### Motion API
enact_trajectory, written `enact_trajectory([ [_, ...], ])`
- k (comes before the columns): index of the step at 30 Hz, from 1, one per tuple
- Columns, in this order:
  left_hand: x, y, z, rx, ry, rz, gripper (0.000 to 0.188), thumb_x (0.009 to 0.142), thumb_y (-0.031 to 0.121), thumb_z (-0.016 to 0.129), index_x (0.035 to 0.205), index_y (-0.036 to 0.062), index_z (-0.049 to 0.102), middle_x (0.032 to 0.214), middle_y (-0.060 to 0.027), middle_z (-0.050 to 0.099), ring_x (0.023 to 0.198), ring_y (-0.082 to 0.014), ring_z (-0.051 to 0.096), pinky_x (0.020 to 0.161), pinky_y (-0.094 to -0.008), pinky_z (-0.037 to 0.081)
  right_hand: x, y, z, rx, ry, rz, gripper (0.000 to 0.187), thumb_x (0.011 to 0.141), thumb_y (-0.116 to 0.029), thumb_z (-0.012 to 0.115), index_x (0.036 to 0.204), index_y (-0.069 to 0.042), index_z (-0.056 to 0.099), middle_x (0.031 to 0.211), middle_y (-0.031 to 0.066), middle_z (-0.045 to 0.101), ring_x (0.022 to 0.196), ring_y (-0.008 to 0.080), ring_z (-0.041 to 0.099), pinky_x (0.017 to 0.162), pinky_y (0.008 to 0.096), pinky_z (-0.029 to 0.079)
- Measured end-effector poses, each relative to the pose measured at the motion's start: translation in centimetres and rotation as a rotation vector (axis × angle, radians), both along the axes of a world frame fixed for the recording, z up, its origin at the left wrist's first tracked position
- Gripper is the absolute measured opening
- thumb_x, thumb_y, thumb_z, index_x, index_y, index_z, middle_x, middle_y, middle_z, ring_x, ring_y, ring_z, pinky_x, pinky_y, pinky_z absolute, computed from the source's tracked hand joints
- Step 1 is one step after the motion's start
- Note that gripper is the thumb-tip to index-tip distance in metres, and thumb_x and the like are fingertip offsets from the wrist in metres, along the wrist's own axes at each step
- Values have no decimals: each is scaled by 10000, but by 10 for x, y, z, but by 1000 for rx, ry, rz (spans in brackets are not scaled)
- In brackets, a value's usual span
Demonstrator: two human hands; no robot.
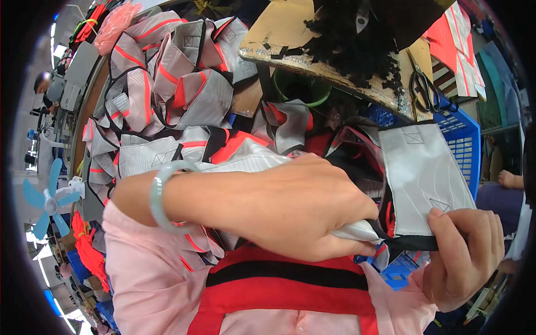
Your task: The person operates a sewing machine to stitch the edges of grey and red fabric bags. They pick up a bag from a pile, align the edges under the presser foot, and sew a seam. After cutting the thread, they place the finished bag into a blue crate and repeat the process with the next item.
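My left hand (312, 206), with a pale bracelet at its wrist, reaches across from the left and is closed on a bunched part of grey fabric with black edging. At the right, my right hand (466, 251) pinches the lower corner of a flat grey fabric panel (424, 173) between thumb and fingers. That panel has stitched marks near both ends and a black bound edge at the bottom. Behind my left hand, a long grey fabric strip with red bands (240, 148) runs into a heap. My left fingertips are partly hidden from view.
A heap of grey, red-banded fabric pieces (162, 84) fills the left. Ahead, black scraps (357, 56) lie on a cardboard-covered surface (279, 28), with black-handled scissors (424, 92) at its edge. Green bucket (318, 100) beneath; blue basket (472, 139) right. Another person's hand (507, 179) shows far right.
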State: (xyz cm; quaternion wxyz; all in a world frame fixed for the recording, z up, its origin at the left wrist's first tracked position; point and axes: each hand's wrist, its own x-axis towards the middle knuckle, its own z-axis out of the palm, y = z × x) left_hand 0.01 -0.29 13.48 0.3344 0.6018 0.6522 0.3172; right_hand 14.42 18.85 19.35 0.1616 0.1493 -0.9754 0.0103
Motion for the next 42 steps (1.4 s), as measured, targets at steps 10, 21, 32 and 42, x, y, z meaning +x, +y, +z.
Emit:
enact_trajectory([
  [10, -12, -13, -54, -78, -274, 195, 346, 843, 364, 683, 934, 34, 634, 730, -158, 618, 677, -326, 595, 613, -393, 446, -7, -18, -124, -710, -709, 163, 264, 807, -243, 705, 861, -38, 548, 783, 117, 606, 672, 321, 620, 557, 425, 471],
  [21, -5, -47, -67, 188, 603, 396, 243, 750, 107, 669, 992, 94, 653, 678, -88, 616, 626, -288, 613, 542, -383, 458, -20, -79, -168, -602, -341, 121, 499, 829, -170, 671, 1240, 58, 500, 1112, 207, 602, 972, 329, 619, 807, 412, 510],
  [32, 28, -52, -72, 501, 547, 142, 256, 710, 138, 679, 953, 78, 628, 918, -37, 631, 710, -198, 602, 662, -321, 481, -65, -7, -120, -951, -773, 592, 327, 853, -286, 679, 1041, -20, 646, 996, 96, 644, 961, 258, 601, 848, 356, 465],
  [42, -44, -57, -72, 62, 25, 162, 314, 808, 334, 723, 894, 43, 641, 829, -72, 547, 854, -250, 546, 753, -352, 421, -78, -8, -149, -1030, -690, 392, 159, 838, -164, 685, 856, -12, 641, 754, 64, 588, 675, 176, 547, 597, 297, 420],
])
